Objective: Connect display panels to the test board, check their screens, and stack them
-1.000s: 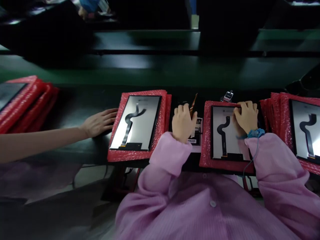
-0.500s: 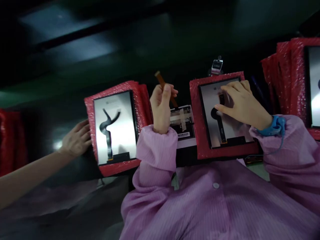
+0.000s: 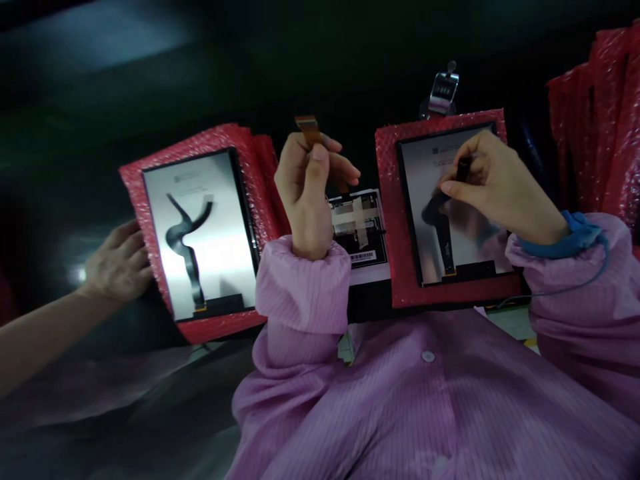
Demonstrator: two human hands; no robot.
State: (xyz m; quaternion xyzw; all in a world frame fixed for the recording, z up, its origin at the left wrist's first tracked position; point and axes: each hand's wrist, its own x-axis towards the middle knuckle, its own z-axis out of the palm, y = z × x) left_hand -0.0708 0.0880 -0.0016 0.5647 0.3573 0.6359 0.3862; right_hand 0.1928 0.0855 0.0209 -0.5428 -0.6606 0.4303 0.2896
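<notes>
Head view, both hands [image 3: 305, 193] [image 3: 500, 183] pinching flex cables [image 3: 307, 130] [image 3: 463, 170]

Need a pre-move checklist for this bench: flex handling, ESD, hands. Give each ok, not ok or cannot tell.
1. Wrist strap: ok. The blue strap is on the right wrist, cord along the sleeve. Grounding: cannot tell.
2. Hand protection: not ok. The left hand and right hand are bare.
3. Flex grip: ok. The right hand pinches the end of the dark flex cable.
4. Second flex: ok. The amber flex strip is pinched in the left hand.
5. Panel support: ok. The display panel lies on red bubble wrap.
6. Clearance: ok. The co-worker's hand is apart from both hands.
</notes>
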